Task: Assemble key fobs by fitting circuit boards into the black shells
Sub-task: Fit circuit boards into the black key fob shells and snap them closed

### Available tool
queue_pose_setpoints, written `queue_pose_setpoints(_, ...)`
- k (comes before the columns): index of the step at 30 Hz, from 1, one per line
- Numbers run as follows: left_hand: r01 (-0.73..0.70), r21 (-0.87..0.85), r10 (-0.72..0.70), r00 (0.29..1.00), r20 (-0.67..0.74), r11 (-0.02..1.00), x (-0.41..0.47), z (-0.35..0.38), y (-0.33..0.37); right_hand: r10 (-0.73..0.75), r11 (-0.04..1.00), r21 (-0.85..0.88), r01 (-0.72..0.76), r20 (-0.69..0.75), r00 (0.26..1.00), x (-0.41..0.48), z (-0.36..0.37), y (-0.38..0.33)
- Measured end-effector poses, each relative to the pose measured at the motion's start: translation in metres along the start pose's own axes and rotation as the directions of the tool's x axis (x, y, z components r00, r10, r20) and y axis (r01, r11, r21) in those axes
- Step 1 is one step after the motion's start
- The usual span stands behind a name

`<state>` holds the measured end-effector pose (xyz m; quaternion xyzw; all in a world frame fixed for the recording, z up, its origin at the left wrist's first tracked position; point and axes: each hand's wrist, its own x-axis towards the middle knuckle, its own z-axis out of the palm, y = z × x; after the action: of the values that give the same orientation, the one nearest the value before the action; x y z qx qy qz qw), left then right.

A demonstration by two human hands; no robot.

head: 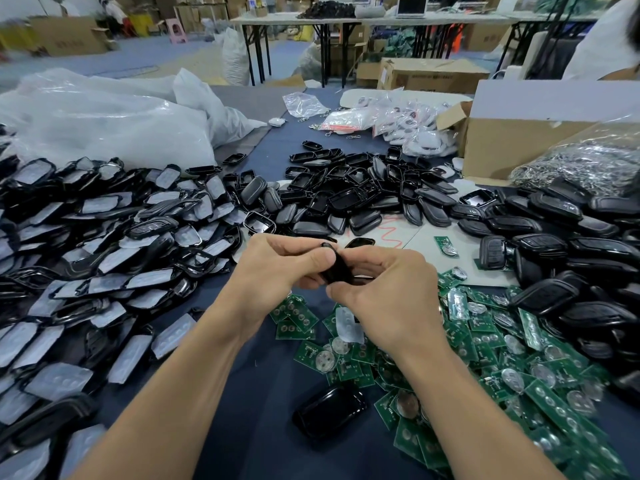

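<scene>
A black key fob shell [335, 268] is held above the table between both hands. My left hand [277, 268] grips its left side, thumb on top. My right hand [384, 289] pinches its right side with curled fingers. Most of the shell is hidden by the fingers, and I cannot tell whether a board sits inside it. Green circuit boards [485, 355] lie in a heap below and to the right of my hands. One black shell [329, 412] lies alone on the dark cloth near my right forearm.
Shells with grey rubber pads [104, 258] are heaped at the left. Empty black shells [360, 192] pile up behind my hands, closed fobs [571, 258] at the right. A cardboard box [519, 147], a bag of metal rings [585, 164] and white plastic bags [104, 116] stand further back.
</scene>
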<state>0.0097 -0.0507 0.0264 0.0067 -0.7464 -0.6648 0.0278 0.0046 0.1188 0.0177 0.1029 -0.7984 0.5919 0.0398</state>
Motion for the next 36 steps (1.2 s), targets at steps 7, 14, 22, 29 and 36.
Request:
queue_pose_setpoints(7, -0.024, 0.073, 0.032, 0.994, -0.103, 0.997, -0.005, 0.009, 0.006, -0.092, 0.969, -0.237, 0.076, -0.057, 0.994, -0.002, 0.007, 0.006)
queue_pose_setpoints(14, -0.037, 0.247, 0.107, 0.956, -0.274, 0.968, -0.007, 0.020, -0.001, -0.257, 0.902, -0.365, 0.231, -0.024, 0.966, -0.005, 0.012, 0.000)
queue_pose_setpoints(22, -0.075, 0.074, 0.094, 0.948, -0.305, 0.994, -0.002, 0.019, -0.005, -0.065, 0.997, -0.032, 0.064, -0.041, 0.997, 0.004, 0.002, 0.001)
queue_pose_setpoints(29, -0.130, 0.012, 0.130, 0.968, -0.215, 0.991, -0.003, 0.017, -0.002, 0.021, 0.981, 0.193, -0.016, -0.027, 0.999, 0.009, -0.003, 0.001)
queue_pose_setpoints(36, -0.264, 0.230, 0.300, 0.945, -0.135, 0.937, -0.004, 0.010, -0.004, -0.066, 0.998, 0.007, 0.065, 0.046, 0.997, 0.009, -0.007, 0.003)
